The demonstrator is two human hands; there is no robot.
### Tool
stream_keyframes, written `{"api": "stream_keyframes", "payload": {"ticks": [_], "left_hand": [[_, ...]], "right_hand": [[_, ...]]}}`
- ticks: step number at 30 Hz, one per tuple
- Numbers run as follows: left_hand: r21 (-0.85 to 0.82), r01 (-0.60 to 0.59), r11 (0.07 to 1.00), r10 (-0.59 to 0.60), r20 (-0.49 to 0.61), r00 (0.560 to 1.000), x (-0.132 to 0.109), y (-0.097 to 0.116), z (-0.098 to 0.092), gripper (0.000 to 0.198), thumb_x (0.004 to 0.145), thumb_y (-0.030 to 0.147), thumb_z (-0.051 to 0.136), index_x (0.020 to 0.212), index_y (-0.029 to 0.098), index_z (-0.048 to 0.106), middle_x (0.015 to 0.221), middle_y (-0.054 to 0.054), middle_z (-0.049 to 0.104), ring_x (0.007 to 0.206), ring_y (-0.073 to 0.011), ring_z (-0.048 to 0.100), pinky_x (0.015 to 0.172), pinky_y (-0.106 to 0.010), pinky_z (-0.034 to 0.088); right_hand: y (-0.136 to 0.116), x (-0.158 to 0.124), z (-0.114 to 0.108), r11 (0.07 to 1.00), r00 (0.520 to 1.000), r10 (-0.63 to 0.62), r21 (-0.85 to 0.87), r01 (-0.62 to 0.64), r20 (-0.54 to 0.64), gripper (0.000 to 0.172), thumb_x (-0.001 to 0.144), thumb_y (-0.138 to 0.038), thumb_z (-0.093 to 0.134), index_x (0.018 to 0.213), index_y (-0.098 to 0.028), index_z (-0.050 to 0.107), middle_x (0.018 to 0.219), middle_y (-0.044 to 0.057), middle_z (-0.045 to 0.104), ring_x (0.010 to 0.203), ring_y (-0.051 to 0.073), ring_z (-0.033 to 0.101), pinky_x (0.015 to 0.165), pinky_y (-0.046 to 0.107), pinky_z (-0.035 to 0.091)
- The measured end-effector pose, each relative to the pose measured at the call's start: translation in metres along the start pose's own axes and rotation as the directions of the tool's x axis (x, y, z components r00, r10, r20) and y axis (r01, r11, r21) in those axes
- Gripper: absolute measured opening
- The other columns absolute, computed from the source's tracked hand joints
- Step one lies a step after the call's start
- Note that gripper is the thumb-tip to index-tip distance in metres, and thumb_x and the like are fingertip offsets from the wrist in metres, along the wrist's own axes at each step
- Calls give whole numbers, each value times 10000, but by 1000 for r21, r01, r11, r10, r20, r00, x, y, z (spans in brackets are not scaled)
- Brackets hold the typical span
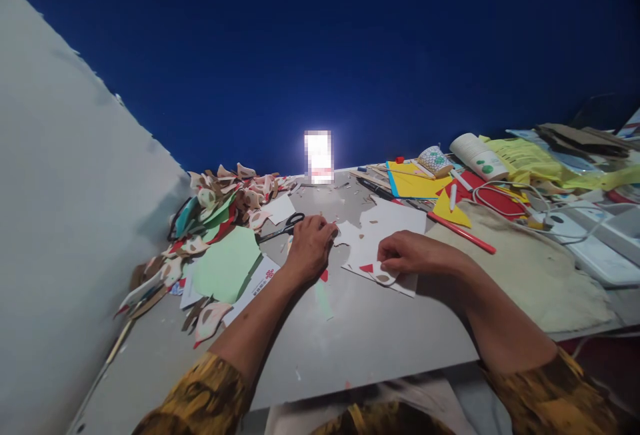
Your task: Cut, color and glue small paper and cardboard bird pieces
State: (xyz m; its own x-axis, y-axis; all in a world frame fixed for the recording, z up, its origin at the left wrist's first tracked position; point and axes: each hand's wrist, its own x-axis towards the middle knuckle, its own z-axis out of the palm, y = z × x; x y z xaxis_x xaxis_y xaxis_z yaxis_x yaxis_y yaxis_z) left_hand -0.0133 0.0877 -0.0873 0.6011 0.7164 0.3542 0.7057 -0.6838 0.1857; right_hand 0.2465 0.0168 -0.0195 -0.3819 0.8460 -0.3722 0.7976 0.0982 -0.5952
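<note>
– First, where is the workpiece, and how does each grip stand?

– The patched cut-out (384,278) lies at the near part of the white sheet (403,220). The right hand (407,253) pinches its far edge between thumb and curled fingers. The left hand (311,247) has its fingers bunched at the sheet's left edge; whether it pinches anything cannot be told.

– How is the piece best handled?

– Hold it lightly by the rim, so the red and brown patches are not creased or rubbed. Move it low and flat. Use the left hand to steady the sheet, without dragging loose scraps along.

– Which side offers room?

– The near side: the grey tabletop (370,342) opens between the forearms, down to its near edge. Do not let the piece overhang there.

– What limits sideways motion?

– Left, the scissors (286,227) lie just beside the left hand, with the light green paper (225,265) and heaped cut-outs (250,193) beyond. Right, a red marker (463,233) reaches over the beige cloth (530,268); raise the right wrist clear of both.
</note>
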Motion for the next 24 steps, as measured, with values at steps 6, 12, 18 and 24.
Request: {"api": "stream_keyframes", "payload": {"ticks": [6, 12, 18, 24], "left_hand": [[117, -72, 991, 71, 10, 997, -1, 2, 1, 274, 1015, 214, 475, 1176, 239, 695, 1154, -127, 631, 1099, -304, 492, 936, -475, 359], [180, -110, 977, 115, -20, 993, -4, 3, -8, 227, 994, 186, 498, 1025, 217, 720, 1104, -134, 654, 1106, -310, 507, 982, -494, 356], [-23, 31, 999, -34, -140, 990, -2, -1, -14, 129, 939, 164, 560, 851, 194, 649, 966, -104, 659, 985, -273, 556, 882, -421, 408], [-56, 238, 970, -245, -170, 955, -3, -12, -24, 126, 876, 175, 581, 757, 210, 598, 854, -86, 652, 906, -283, 557, 836, -433, 419]], "right_hand": [[0, 1, 1, 1000, 1000, -4, -8, 4, -1, 113, 790, -230, 607, 842, -186, 697, 826, 35, 743, 695, 167, 657, 573, 236, 373], [2, 1, 1, 1000, 1000, -5, -14, 5, 3, 142, 802, -252, 605, 874, -187, 708, 845, 38, 751, 719, 171, 646, 585, 238, 386], [1, 0, 1, 999, 1000, 3, -35, -3, -3, 135, 801, -251, 601, 865, -191, 704, 842, 35, 748, 718, 166, 636, 575, 239, 374], [6, 2, 3, 999, 1000, -10, -47, 10, -8, 132, 803, -249, 600, 871, -198, 701, 843, 28, 748, 720, 162, 634, 583, 238, 372]]}}
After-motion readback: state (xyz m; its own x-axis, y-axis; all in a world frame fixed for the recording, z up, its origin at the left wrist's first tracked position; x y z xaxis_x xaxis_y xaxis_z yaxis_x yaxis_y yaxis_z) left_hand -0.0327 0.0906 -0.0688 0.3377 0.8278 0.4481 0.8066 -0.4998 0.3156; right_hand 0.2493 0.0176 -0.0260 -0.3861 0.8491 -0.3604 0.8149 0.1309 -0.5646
